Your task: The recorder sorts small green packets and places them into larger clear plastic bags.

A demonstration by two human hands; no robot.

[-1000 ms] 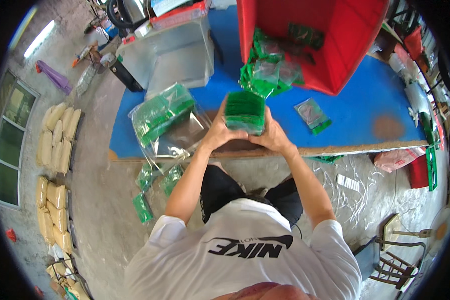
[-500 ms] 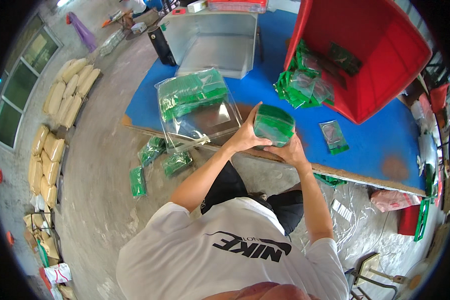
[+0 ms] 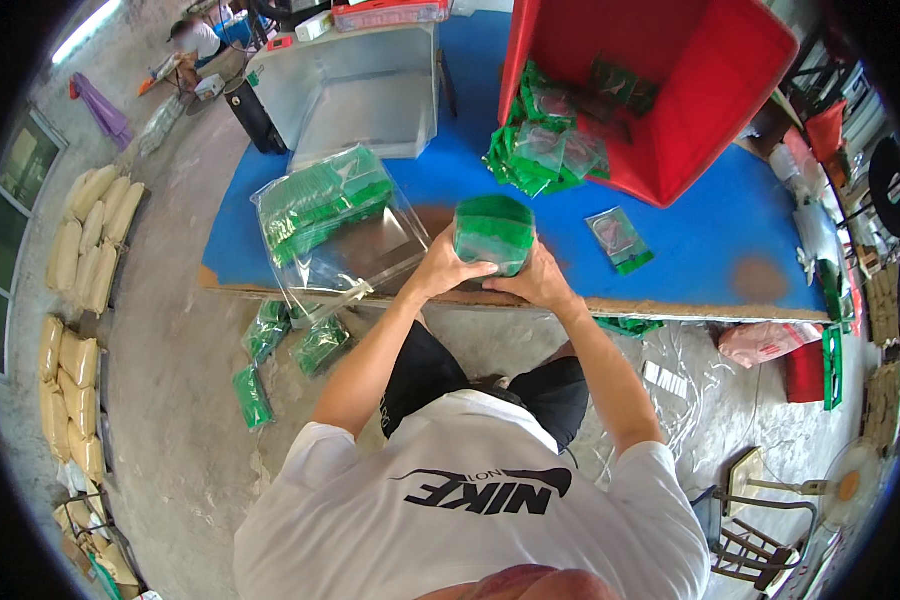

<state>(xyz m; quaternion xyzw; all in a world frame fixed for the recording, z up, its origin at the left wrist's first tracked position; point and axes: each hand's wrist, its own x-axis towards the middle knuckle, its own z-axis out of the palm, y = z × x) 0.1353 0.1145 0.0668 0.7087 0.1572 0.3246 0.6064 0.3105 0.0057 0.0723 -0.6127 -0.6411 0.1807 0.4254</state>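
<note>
A stack of green packets stands on edge on the blue table near its front edge. My left hand grips the stack's left side and my right hand presses its right side. A large clear plastic bag partly filled with green packets lies on the table to the left. A tipped red bin at the back spills more green packets. One single packet lies flat to the right of my hands.
A metal tray-like box stands at the table's back left. Several green packets lie on the concrete floor under the table's left end. Tan sacks line the left wall. A chair and fan stand at lower right.
The view has shifted, so the table sits more centrally. My hands still clasp the green stack, now set upright on the table near the front edge.
</note>
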